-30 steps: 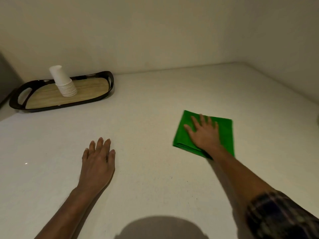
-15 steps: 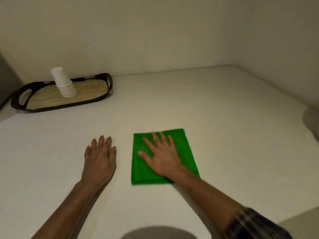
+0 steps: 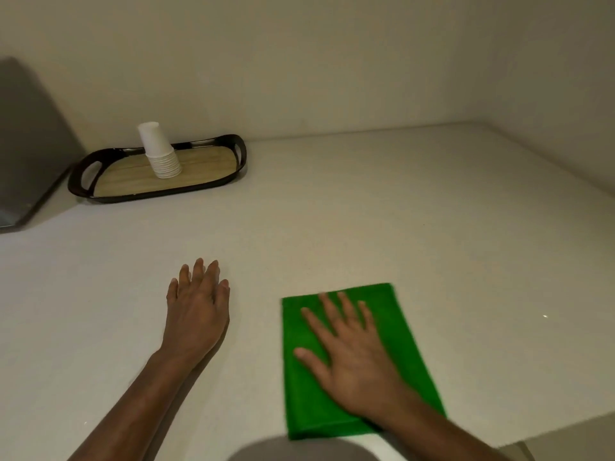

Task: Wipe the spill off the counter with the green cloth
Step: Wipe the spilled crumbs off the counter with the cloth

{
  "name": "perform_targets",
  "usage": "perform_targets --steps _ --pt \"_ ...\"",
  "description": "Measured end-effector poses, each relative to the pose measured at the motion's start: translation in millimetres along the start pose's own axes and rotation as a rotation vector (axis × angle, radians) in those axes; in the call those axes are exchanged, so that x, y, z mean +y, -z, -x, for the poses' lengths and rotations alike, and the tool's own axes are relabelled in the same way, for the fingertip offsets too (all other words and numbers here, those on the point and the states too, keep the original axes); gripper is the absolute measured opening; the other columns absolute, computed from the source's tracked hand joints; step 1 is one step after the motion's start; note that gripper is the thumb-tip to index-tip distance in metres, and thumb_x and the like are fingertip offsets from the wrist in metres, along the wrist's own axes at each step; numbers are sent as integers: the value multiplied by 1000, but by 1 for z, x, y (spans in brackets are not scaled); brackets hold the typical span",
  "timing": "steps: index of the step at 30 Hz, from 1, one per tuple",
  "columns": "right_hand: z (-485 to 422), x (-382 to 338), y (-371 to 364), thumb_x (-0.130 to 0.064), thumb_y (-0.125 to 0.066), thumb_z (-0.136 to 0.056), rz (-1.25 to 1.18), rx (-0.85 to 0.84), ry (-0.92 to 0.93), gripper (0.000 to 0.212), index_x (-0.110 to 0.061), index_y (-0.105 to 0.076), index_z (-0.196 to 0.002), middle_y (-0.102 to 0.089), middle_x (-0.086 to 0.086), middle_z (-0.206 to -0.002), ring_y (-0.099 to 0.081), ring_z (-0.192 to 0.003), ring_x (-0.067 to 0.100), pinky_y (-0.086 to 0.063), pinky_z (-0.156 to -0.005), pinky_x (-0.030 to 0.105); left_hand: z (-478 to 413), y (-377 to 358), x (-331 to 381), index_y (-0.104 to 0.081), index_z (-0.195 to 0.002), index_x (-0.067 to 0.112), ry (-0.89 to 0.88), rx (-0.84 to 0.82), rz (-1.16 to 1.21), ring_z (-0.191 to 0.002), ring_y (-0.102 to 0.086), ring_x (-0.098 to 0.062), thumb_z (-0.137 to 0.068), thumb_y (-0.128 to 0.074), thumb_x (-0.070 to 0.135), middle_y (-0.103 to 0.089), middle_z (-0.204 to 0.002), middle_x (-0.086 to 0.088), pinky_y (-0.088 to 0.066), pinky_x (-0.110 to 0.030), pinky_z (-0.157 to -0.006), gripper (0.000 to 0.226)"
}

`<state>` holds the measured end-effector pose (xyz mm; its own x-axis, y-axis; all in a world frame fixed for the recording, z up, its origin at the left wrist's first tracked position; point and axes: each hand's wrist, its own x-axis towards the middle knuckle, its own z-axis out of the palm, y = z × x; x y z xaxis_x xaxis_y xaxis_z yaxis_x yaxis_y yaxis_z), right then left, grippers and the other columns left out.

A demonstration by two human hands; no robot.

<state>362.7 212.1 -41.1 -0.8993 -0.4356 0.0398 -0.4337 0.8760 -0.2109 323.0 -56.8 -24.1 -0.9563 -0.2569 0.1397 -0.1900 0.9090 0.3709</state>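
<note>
A folded green cloth (image 3: 299, 394) lies flat on the pale counter (image 3: 366, 211), close to its front edge. My right hand (image 3: 352, 361) rests palm down on top of the cloth with its fingers spread, pressing it against the surface. My left hand (image 3: 198, 314) lies flat and open on the bare counter, a hand's width to the left of the cloth, and holds nothing. I cannot make out a clear spill; only a tiny bright glint (image 3: 544, 316) shows to the right of the cloth.
A dark tray (image 3: 241, 151) with a wooden floor stands at the back left and carries a stack of white paper cups (image 3: 159, 154). A grey appliance (image 3: 23, 144) fills the far left. Walls close the back and right. The counter's front edge (image 3: 532, 434) runs at lower right.
My right hand slid the cloth from the right across to beside my left hand, then back rightward and toward me. My left hand stayed flat in place.
</note>
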Motion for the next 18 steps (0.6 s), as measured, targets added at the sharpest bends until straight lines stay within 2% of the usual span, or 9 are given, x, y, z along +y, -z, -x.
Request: perform_targets --steps 2,4,8,10,12,15,18 --pt "-36 -36 -11 -79 -5 -94 -21 -20 96 76 -36 -19 -156 -7 5 -167 1 -154 32 4 -122 59 3 3 -8 -37 -151 17 12 15 6 -153 -18 -35 -104 -32 34 -30 -163 -14 -14 -50 -124 51" --pt "-80 -52 -14 -78 -4 -93 7 -48 104 78 -34 -19 -156 -9 7 -168 -2 -155 34 4 -122 61 8 5 -14 -38 -151 16 19 24 16 -153 -19 -35 -104 -31 35 -30 -163 -14 -14 -50 -124 51" --pt "-133 -15 2 -76 -10 -94 67 -58 -111 77 -34 -16 -158 -7 6 -169 -3 -155 32 3 -123 59 13 3 -21 -38 -152 17 16 11 31 -153 -19 -34 -104 -31 35 -30 -163 -13 -14 -50 -125 51" --pt "-120 18 8 -75 -10 -94 70 -29 -225 76 -34 -16 -158 -9 6 -169 -5 -155 31 0 -124 58 15 -1 -23 -37 -152 18 3 -9 15 -154 -18 -34 -104 -31 36 -30 -163 -12 -14 -50 -125 52" --pt "-84 33 9 -75 -6 -94 88 23 -254 78 -33 -18 -158 -14 7 -169 -9 -154 32 -6 -123 58 17 -3 -24 -35 -153 19 -7 -25 -2 -154 -18 -33 -104 -30 37 -29 -164 -11 -14 -50 -125 53" --pt "-27 9 2 -75 -4 -95 84 59 -149 78 -33 -25 -157 -21 8 -166 -16 -153 34 -11 -123 59 17 -4 -23 -33 -154 20 0 -25 22 -155 -16 -31 -104 -30 38 -27 -165 -9 -12 -48 -126 53" --pt "-22 -37 -10 -77 -8 -96 1 26 -8 74 -36 -21 -156 -12 4 -167 -6 -155 32 -3 -123 58 17 -3 -24 -33 -154 21 23 -11 138 -156 -13 -28 -104 -30 37 -24 -166 -8 -9 -45 -127 53"
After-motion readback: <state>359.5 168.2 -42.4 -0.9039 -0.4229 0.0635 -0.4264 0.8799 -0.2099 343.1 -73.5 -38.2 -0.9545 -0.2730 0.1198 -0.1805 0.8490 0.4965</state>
